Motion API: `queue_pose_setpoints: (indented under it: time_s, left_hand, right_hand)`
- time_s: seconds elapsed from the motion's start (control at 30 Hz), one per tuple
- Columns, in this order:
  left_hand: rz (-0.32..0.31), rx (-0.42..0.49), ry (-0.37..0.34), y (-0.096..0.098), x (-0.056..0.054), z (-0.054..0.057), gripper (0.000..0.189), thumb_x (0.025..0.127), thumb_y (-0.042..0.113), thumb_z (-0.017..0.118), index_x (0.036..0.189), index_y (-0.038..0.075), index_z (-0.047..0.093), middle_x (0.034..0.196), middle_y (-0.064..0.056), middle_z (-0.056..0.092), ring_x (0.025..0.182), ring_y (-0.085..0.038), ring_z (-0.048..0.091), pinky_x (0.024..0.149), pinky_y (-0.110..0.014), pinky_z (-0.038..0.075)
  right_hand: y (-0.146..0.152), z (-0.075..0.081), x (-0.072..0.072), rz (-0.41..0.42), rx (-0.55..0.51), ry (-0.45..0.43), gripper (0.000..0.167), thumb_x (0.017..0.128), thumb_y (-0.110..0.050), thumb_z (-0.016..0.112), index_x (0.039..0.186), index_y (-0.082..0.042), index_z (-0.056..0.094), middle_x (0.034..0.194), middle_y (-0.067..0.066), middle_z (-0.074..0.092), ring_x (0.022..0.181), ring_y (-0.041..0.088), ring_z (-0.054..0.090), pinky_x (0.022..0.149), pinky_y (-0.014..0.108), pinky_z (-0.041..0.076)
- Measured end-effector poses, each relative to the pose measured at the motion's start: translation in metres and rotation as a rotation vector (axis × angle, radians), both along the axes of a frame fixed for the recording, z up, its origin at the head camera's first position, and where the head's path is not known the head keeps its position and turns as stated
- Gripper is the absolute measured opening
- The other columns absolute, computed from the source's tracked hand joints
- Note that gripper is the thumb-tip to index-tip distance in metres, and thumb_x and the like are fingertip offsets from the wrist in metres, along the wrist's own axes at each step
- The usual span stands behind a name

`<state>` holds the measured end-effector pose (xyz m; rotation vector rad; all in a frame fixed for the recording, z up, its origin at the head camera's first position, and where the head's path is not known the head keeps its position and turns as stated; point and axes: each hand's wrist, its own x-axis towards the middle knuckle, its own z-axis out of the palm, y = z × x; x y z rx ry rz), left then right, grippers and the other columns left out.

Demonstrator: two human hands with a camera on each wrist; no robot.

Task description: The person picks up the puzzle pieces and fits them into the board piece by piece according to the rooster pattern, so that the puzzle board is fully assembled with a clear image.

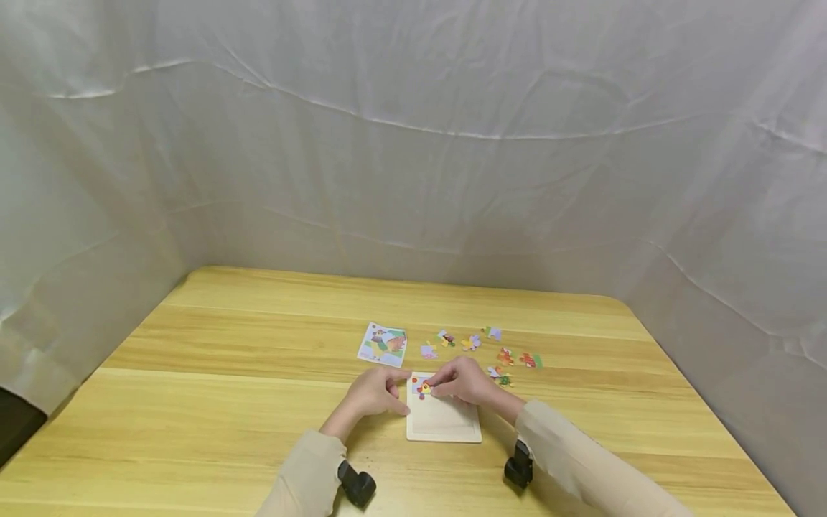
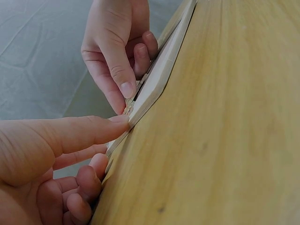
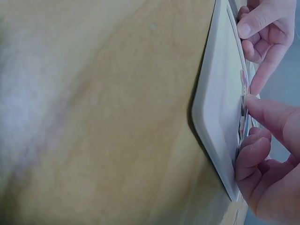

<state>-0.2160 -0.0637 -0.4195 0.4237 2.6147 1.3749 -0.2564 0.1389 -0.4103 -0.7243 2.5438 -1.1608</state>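
A pale square puzzle tray [image 1: 446, 437] lies on the table, with colourful jigsaw pieces in its upper left corner. My left hand [image 1: 377, 391] holds the tray's left side, thumb on the edge and index finger at the far corner. Reaching over the tray from the right, my right hand [image 1: 466, 380] pinches a jigsaw piece [image 1: 423, 388] with red and yellow print beside that corner. Both wrist views show the tray [image 3: 206, 105] edge-on. Fingertips partly cover the piece in these views.
Several loose jigsaw pieces [image 1: 471, 342] are scattered beyond the tray and to its right. A picture card [image 1: 382, 345] of a colourful bird lies behind my left hand. The wooden table [image 1: 213, 402] is surrounded by grey cloth [image 1: 413, 194] at the back and sides.
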Motion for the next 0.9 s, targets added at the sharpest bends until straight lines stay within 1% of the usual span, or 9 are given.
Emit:
queue_pose_setpoints:
  time_s: [0.13,0.23,0.37,0.67,0.73,0.9]
  left_hand:
    - [0.001,0.001,-0.001,0.0002,0.0001,0.0006,0.057,0.063,0.003,0.077,0.116,-0.001,0.058,0.057,0.002,0.046,0.049,-0.009,0.037,0.045,-0.023,0.030]
    - [0.001,0.000,0.001,0.0001,0.0002,0.0009,0.057,0.063,0.003,0.077,0.116,-0.001,0.058,0.057,0.002,0.045,0.049,-0.009,0.037,0.044,-0.022,0.029]
    - [-0.001,-0.002,0.006,-0.0002,0.0009,0.0012,0.057,0.063,0.003,0.077,0.116,-0.002,0.058,0.056,0.002,0.045,0.048,-0.009,0.036,0.044,-0.022,0.028]
    - [-0.003,0.000,0.010,-0.0006,0.0016,0.0002,0.057,0.063,0.003,0.077,0.116,-0.002,0.058,0.056,0.003,0.045,0.047,-0.009,0.035,0.043,-0.022,0.028]
    - [-0.001,0.001,0.009,-0.0005,0.0012,-0.0004,0.057,0.063,0.003,0.077,0.116,-0.002,0.058,0.056,0.003,0.045,0.047,-0.009,0.035,0.043,-0.022,0.028]
    - [-0.001,0.003,0.007,-0.0003,0.0007,-0.0005,0.057,0.063,0.004,0.077,0.116,-0.001,0.058,0.056,0.003,0.045,0.047,-0.009,0.035,0.043,-0.022,0.028]
  right_hand:
    - [0.0001,-0.0015,-0.0010,0.006,-0.002,0.009,0.011,0.075,-0.005,0.070,0.085,-0.002,0.071,0.057,0.001,0.059,0.036,0.005,0.032,0.036,0.019,0.030]
    - [-0.0002,-0.0025,-0.0012,0.019,-0.006,0.027,0.010,0.074,-0.005,0.070,0.084,-0.002,0.071,0.059,0.001,0.060,0.036,0.004,0.033,0.036,0.018,0.030]
    - [-0.0005,-0.0029,-0.0010,0.030,-0.015,0.033,0.009,0.074,-0.004,0.070,0.083,-0.001,0.071,0.066,0.001,0.064,0.037,0.004,0.033,0.036,0.019,0.031]
    - [-0.0003,-0.0014,-0.0009,0.031,-0.026,-0.007,0.010,0.075,-0.004,0.069,0.085,-0.001,0.071,0.063,0.002,0.062,0.035,0.005,0.031,0.036,0.019,0.030]
    - [0.0000,-0.0007,-0.0009,0.029,-0.027,-0.005,0.011,0.075,-0.005,0.069,0.086,-0.001,0.071,0.064,0.002,0.063,0.037,0.005,0.032,0.036,0.019,0.030]
    - [0.0018,0.0008,-0.0026,0.026,-0.006,0.083,0.013,0.073,-0.009,0.072,0.084,-0.002,0.071,0.068,0.000,0.063,0.046,0.005,0.038,0.041,0.018,0.031]
